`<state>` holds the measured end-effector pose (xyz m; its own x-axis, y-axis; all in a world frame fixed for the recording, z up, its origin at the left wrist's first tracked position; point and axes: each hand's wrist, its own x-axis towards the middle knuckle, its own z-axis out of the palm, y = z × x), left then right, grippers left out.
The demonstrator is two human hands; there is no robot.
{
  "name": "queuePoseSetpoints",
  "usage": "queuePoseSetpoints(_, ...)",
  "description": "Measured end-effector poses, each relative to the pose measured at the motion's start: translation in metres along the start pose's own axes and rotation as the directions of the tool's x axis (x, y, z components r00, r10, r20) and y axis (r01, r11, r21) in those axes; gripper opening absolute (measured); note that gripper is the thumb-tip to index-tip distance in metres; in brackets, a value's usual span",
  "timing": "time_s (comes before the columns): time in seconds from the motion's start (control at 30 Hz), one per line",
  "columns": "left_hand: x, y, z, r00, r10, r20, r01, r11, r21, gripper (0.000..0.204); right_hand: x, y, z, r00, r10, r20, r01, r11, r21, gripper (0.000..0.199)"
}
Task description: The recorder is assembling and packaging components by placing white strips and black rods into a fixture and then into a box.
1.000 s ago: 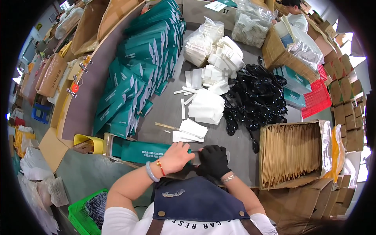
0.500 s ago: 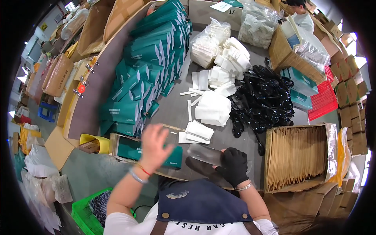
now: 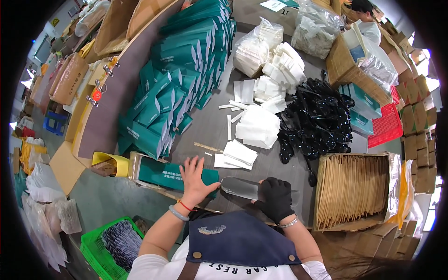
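My left hand (image 3: 194,182) is bare, its fingers spread over green printed packets (image 3: 161,175) in a narrow cardboard box at the table's front edge. I cannot tell whether the fingertips touch the packets. Just to the right, my right hand (image 3: 276,199), in a black fingerless glove, holds a clear, rounded plastic piece (image 3: 239,187) low over the grey table. Its far end lies under the glove. Beyond both hands sit small white packets (image 3: 236,155). A large heap of green packets (image 3: 144,128) leans in overlapping rows at the left.
Black glossy spoons (image 3: 317,116) are heaped at the right of the table. Nearer stands a cardboard box (image 3: 320,224) tightly filled with thin brown pieces (image 3: 353,191). White packets (image 3: 259,126) pile up in the middle. A yellow container (image 3: 122,164) sits left of the green packets' box.
My left hand has moved right and slightly down, its fingers spreading over the boxed green packets. My right hand keeps hold of the clear plastic piece. The view has shifted a little.
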<state>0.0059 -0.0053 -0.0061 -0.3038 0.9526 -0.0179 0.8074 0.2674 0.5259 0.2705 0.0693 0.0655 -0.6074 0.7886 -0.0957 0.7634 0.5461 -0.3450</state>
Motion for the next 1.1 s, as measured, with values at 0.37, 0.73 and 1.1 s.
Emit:
queuePoseSetpoints(0.37, 0.026, 0.010, -0.009, 0.993, 0.048, 0.109, -0.038, 0.995, -0.091, 0.078, 0.036, -0.030, 0.062, 0.961, -0.179, -0.209, 0.224, 0.949, 0.220, 0.061)
queuePoseSetpoints(0.73, 0.172, 0.014, 0.028, 0.998, -0.058, -0.012, 0.059, 0.994, 0.092, 0.019, -0.131, 0.207, 0.000, 0.395, 0.695, -0.601, -0.606, 0.689, 0.397, 0.027)
queuePoseSetpoints(1.1, 0.112, 0.035, 0.014, 0.842, 0.535, 0.064, -0.532, 0.844, -0.063, 0.023, -0.173, 0.245, -0.003, 0.405, 0.768, -0.496, -0.846, 0.521, 0.114, 0.020)
